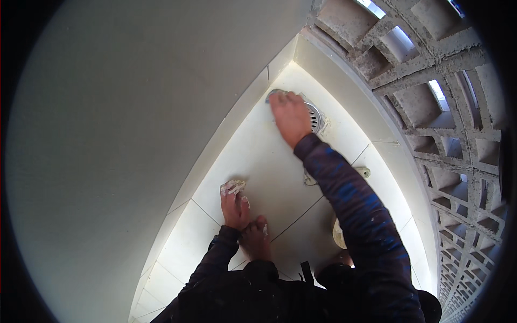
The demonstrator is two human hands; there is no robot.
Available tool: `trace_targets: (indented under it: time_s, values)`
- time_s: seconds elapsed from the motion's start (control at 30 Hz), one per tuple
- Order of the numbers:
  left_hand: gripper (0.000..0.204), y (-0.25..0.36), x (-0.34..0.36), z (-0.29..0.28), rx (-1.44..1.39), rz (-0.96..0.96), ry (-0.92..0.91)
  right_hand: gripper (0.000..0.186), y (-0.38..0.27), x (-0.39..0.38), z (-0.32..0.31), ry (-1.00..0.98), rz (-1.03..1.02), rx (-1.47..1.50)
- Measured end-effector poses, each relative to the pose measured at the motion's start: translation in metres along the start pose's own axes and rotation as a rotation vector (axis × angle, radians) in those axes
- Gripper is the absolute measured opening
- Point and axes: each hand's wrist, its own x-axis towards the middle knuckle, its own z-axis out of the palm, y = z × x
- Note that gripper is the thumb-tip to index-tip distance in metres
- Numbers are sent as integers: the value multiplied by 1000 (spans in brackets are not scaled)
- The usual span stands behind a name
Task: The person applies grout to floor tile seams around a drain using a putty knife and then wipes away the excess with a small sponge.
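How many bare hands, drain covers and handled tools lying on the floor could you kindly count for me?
Bare hands: 2 (left hand, right hand)
Drain cover: 1
Handled tool, partly hidden: 1
Total: 4

You have one left hand (235, 207), one right hand (291, 116), one far grey piece (270, 96), one drain grate (314, 117), one partly covered tool (365, 172), one near-right round container (338, 235) and one clearly visible foot (255, 240).

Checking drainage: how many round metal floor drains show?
1: the round, slotted, silver metal drain, set in the white tiled floor, partly hidden by the bare right hand.
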Motion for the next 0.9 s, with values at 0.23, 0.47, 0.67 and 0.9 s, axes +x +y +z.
trace_targets:
  time_s: [0.23, 0.47, 0.67, 0.9]
  values:
    - [30, 0, 4, -2, 4, 22, 44, 12, -50, -10, -3, 15, 24, 167]
    - [31, 1, -3, 6, -13, -26, 21, 15, 35, 24, -19, 52, 222, 38]
    - [31, -2, 1, -1, 12, 3, 16, 17, -37, 1, 8, 68, 25, -61]
    - [35, 0, -1, 2, 10, -46, 24, 23, -58, -19, -9, -46, 12, 364]
